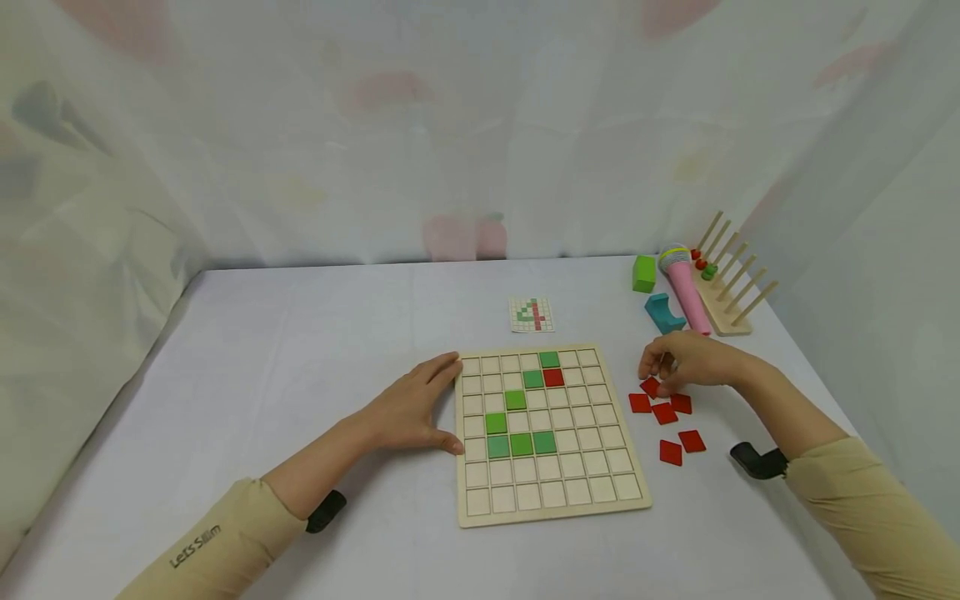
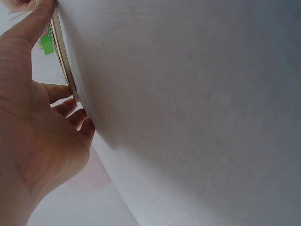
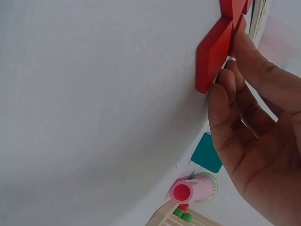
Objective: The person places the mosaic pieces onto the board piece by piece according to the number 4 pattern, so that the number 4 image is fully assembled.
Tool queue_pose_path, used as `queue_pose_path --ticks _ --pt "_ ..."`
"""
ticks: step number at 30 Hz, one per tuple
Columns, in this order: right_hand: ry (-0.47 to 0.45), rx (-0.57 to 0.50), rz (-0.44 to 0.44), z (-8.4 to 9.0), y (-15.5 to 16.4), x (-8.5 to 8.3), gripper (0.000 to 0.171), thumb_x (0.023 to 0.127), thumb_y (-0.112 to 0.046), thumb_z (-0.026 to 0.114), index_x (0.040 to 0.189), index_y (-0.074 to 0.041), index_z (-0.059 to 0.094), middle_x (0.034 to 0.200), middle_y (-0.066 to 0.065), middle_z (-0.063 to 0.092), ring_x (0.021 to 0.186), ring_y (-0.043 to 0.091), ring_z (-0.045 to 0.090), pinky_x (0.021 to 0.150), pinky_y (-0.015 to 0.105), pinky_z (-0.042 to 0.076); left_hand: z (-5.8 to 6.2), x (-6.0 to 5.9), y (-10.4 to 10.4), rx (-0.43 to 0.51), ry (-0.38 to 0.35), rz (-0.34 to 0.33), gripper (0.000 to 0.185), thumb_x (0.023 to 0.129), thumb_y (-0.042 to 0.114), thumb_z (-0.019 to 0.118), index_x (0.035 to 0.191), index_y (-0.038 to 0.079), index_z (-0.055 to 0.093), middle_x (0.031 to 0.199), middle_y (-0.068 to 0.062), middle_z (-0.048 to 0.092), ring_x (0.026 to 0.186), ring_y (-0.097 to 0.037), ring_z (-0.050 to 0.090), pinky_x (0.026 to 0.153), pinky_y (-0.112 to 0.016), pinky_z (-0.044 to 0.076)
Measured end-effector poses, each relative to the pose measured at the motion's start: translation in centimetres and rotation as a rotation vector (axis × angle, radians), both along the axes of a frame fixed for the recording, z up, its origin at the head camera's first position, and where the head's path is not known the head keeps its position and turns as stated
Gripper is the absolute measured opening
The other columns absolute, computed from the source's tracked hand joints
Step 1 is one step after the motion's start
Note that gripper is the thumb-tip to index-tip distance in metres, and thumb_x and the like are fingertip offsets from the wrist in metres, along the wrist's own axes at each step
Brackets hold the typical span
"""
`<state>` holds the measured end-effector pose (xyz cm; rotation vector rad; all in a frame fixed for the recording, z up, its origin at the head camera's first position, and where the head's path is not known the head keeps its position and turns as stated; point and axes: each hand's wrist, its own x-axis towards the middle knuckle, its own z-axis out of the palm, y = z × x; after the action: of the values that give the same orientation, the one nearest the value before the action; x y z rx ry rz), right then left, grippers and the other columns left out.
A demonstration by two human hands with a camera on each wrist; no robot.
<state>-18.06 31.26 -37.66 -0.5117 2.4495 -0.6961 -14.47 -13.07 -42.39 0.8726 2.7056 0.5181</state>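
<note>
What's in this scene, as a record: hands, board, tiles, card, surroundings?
left hand: touches left edge of board
right hand: fingers at loose red tiles; grip unclear
board: holds seven green tiles, one red tile
loose red tiles: six visible, right of board
card: beyond board, printed green-and-red pattern
surroundings: green block, teal piece, pink microphone, pegged stand, far right

Card (image 1: 532, 315) behind board (image 1: 551, 493), tiles (image 1: 664, 413) right

Left hand (image 1: 412, 408) extended, thumb (image 1: 446, 442) spread from fingers (image 1: 437, 365); right hand (image 1: 696, 360) arched, fingers bent downward.
</note>
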Motion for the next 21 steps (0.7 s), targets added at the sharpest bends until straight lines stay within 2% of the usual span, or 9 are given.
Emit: queue_pose_path --ticks 4,15,21 --pt "0.004 0.015 -0.019 -0.21 -0.09 -0.01 0.017 0.081 -0.006 0.077 0.096 -0.009 0.069 0.083 0.002 0.063 0.074 0.016 0.056 0.063 0.022 0.051 0.0 0.02 0.0 0.003 -0.001 0.0 0.124 0.066 0.072 0.077 0.157 0.008 0.024 0.167 -0.009 0.017 0.154 -0.032 0.023 0.12 -0.053 0.032" --pt "0.054 0.032 0.005 -0.11 -0.46 0.2 0.015 0.082 -0.006 0.076 0.092 -0.011 0.065 0.083 0.001 0.061 0.079 0.016 0.056 0.066 0.022 0.052 0.03 -0.01 -0.06 0.011 -0.013 -0.001 0.124 0.066 0.071 0.077 0.158 0.008 0.023 0.167 -0.008 0.016 0.154 -0.032 0.023 0.122 -0.052 0.03" --pt "0.077 0.037 0.01 -0.15 -0.49 0.26 0.017 0.081 -0.007 0.077 0.093 -0.013 0.066 0.082 0.001 0.06 0.08 0.016 0.054 0.064 0.022 0.05 0.01 -0.01 -0.08 0.015 -0.011 -0.003 0.124 0.066 0.072 0.077 0.158 0.008 0.022 0.167 -0.008 0.016 0.154 -0.032 0.023 0.122 -0.053 0.03"
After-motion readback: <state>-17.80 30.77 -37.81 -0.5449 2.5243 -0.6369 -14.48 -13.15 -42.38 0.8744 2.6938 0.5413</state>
